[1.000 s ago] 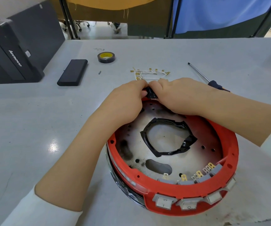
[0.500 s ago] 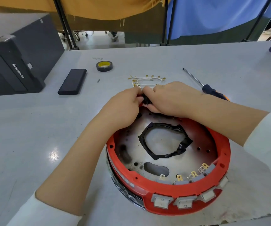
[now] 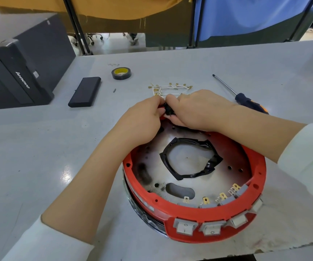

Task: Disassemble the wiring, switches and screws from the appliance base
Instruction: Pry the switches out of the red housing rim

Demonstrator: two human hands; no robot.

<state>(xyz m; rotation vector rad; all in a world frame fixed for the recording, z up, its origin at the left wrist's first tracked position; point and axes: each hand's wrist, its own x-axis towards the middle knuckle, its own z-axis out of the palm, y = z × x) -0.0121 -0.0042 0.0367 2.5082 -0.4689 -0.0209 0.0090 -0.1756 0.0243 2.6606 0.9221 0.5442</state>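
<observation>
The round red appliance base [image 3: 204, 213] lies upside down on the grey table, its metal plate showing a black taped ring [image 3: 206, 166]. Three grey rocker switches [image 3: 209, 227] sit in its near rim, brass terminals behind them. At the far rim my left hand [image 3: 142, 121] and my right hand [image 3: 195, 112] meet, both pinching a small black part [image 3: 168, 109] between their fingertips. A loose white wire harness [image 3: 170, 88] with brass terminals lies just beyond my hands.
A screwdriver [image 3: 244, 99] lies to the right behind my right forearm. A black tape roll [image 3: 121, 73], a flat black block [image 3: 85, 94] and a small screw [image 3: 114, 90] lie at the left back. A black computer case [image 3: 18, 72] stands far left.
Both hands stay on the small black part at the far rim, working it slightly. The view has tilted up a little; the base has not moved.
</observation>
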